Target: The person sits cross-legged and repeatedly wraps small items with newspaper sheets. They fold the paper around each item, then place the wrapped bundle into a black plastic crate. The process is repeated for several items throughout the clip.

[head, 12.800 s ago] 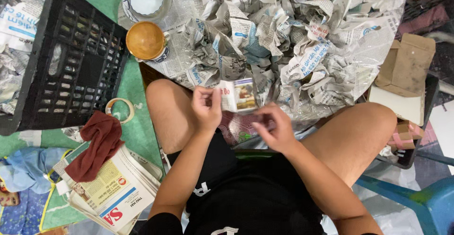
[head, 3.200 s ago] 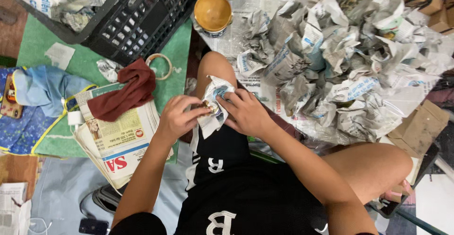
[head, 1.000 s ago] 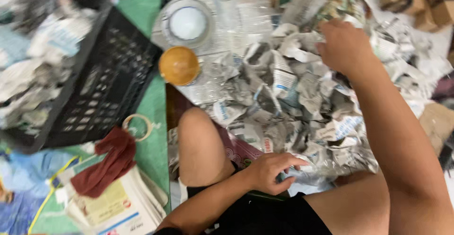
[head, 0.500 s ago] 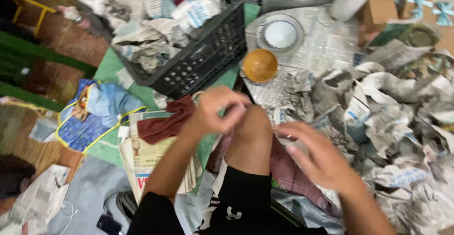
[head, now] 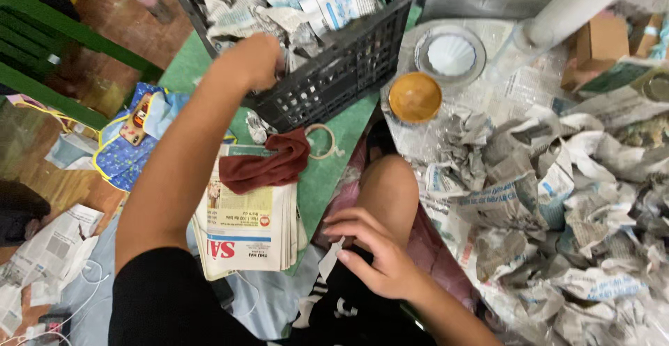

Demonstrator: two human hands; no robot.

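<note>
Left hand (head: 254,60) over crate (head: 348,60) rim, fingers hidden among paper wads (head: 306,11) | right hand (head: 373,255) resting on lap, fingers loosely spread, empty.

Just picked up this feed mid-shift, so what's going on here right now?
A seated person reaches the left hand into a black plastic crate full of crumpled newspaper bundles. The right hand rests by the knee, apparently empty. More wrapped bundles are heaped to the person's right; a folded newspaper stack with a dark red cloth lies on the left.
</note>
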